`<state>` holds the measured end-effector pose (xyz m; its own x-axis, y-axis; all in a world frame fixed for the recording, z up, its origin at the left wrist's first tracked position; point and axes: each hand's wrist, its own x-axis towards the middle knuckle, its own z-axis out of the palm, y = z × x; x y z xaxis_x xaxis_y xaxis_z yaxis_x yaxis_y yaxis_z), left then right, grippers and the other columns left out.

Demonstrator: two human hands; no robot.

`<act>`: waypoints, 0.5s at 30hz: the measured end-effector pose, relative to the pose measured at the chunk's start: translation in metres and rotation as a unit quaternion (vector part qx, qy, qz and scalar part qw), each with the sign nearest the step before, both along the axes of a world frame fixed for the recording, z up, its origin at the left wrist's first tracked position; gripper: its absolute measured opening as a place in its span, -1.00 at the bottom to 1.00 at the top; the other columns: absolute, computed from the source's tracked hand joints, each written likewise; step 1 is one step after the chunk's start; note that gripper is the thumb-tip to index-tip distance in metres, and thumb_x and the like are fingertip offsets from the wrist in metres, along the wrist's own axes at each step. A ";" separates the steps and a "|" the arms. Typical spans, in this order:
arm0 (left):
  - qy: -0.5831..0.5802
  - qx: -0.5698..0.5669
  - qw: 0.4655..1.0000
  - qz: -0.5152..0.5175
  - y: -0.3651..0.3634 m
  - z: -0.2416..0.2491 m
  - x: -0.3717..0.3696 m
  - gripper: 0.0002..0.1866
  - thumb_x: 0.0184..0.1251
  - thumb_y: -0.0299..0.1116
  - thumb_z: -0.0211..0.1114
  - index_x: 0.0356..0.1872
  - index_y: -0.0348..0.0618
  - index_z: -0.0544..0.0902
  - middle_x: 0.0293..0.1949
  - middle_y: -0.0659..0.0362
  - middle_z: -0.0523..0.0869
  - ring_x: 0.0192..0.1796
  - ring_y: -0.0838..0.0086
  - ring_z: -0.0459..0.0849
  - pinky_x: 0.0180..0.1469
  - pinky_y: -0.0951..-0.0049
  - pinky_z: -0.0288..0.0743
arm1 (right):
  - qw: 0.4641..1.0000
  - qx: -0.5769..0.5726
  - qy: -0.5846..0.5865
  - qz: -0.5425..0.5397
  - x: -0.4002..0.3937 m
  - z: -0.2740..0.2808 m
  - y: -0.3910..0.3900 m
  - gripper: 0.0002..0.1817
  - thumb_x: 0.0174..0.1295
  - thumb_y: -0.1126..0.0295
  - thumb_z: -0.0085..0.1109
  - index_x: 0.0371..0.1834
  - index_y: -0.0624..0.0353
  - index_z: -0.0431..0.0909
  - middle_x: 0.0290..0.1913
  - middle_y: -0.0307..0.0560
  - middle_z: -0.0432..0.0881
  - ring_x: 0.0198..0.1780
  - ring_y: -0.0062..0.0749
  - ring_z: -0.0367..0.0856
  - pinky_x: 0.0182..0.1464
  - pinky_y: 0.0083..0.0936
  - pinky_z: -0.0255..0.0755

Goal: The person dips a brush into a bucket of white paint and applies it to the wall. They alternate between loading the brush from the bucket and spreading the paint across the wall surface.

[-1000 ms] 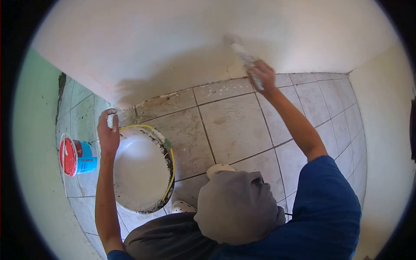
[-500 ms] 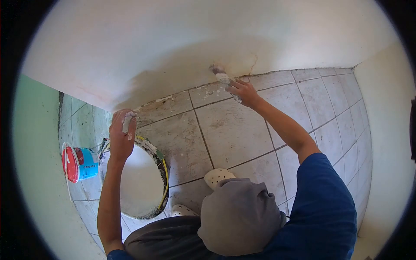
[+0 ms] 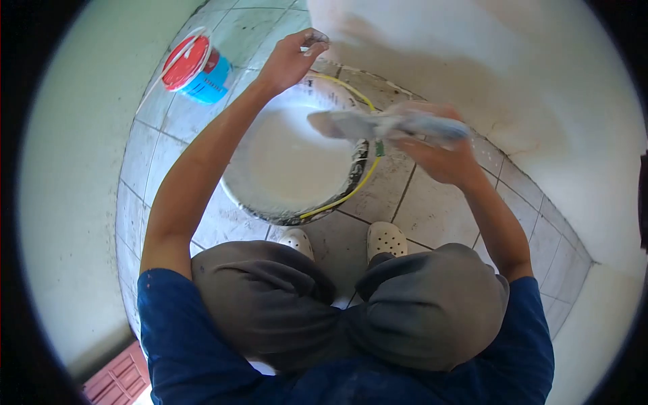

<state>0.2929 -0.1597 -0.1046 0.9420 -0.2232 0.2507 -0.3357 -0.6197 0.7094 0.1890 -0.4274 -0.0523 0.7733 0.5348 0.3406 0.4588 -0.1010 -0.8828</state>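
Note:
In my right hand [image 3: 439, 145] is a paintbrush [image 3: 344, 126], smeared with white and blurred by motion. Its bristle end points left, over the right rim of a large round bucket [image 3: 359, 172]. White paint [image 3: 293, 158] fills the bucket, and a yellow handle loops along its rim. My left hand [image 3: 297, 57] is beyond the bucket's far side, close to the end of the white wall [image 3: 486, 47]. Its fingers are curled and paint-stained; whatever they hold, if anything, is too small to make out.
A blue tub with a red lid [image 3: 185, 64] stands on the tiles [image 3: 155, 142] to the left. A greenish wall [image 3: 81, 169] runs along that side. My cream clogs [image 3: 387, 239] are just in front of the bucket. A pink panelled door [image 3: 118, 378] shows at lower left.
The brush has left the wall's base and swung left to the bucket in my right hand. My view has turned left and down; my left hand stays near the wall's end.

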 end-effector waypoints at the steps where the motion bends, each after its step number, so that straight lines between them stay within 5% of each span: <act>1: 0.008 0.000 1.000 0.012 0.007 -0.003 -0.003 -0.72 0.25 -0.26 0.11 -0.17 -0.26 0.57 -0.19 0.01 0.66 -0.11 0.24 0.62 -0.02 0.37 0.43 | 0.998 -0.044 0.018 0.038 0.004 -0.002 0.022 -0.87 -0.07 0.52 0.18 -0.40 0.19 0.61 -0.38 -0.11 0.62 -0.41 -0.44 0.53 -0.32 -0.54 0.41; 3: 0.014 0.006 0.999 0.029 0.018 -0.008 -0.009 -0.72 0.26 -0.25 0.10 -0.16 -0.26 0.57 -0.20 0.03 0.66 -0.11 0.28 0.61 -0.03 0.38 0.42 | 0.977 -0.165 0.056 0.124 0.018 -0.016 0.063 -0.87 -0.06 0.42 0.19 -0.41 0.15 0.61 -0.36 -0.03 0.62 -0.40 -0.26 0.55 -0.28 -0.43 0.43; 6: 0.011 0.015 0.999 0.034 0.028 -0.012 -0.014 -0.71 0.29 -0.23 0.08 -0.16 -0.25 0.56 -0.21 0.06 0.66 -0.12 0.37 0.60 -0.05 0.40 0.41 | 0.947 -0.292 -0.044 0.126 0.029 -0.068 0.104 -0.83 -0.07 0.32 0.19 -0.41 0.12 0.60 -0.34 0.04 0.60 -0.30 -0.08 0.56 -0.17 -0.32 0.44; 9: 0.017 -0.001 1.000 0.018 0.033 -0.018 -0.015 -0.72 0.29 -0.24 0.08 -0.14 -0.23 0.56 -0.20 0.06 0.65 -0.12 0.35 0.60 -0.06 0.40 0.42 | 0.936 -0.349 -0.036 0.011 0.019 -0.078 0.114 -0.80 -0.10 0.30 0.21 -0.41 0.14 0.59 -0.34 0.05 0.60 -0.20 -0.06 0.56 -0.10 -0.24 0.42; 12: 0.025 -0.025 0.999 -0.002 0.030 -0.021 -0.013 -0.73 0.29 -0.25 0.09 -0.14 -0.23 0.55 -0.18 0.05 0.65 -0.12 0.34 0.60 -0.05 0.39 0.42 | 0.953 -0.298 -0.052 -0.021 0.015 -0.074 0.104 -0.79 -0.09 0.35 0.20 -0.37 0.19 0.58 -0.37 0.04 0.61 -0.27 -0.13 0.59 -0.15 -0.33 0.44; 15: 0.025 -0.048 0.998 -0.011 0.021 -0.019 -0.010 -0.73 0.28 -0.26 0.10 -0.14 -0.23 0.55 -0.18 0.06 0.65 -0.11 0.33 0.60 -0.05 0.39 0.42 | 0.980 -0.164 0.098 0.049 0.022 -0.051 0.080 -0.78 -0.01 0.39 0.19 -0.27 0.20 0.56 -0.41 -0.15 0.62 -0.41 -0.38 0.57 -0.26 -0.54 0.45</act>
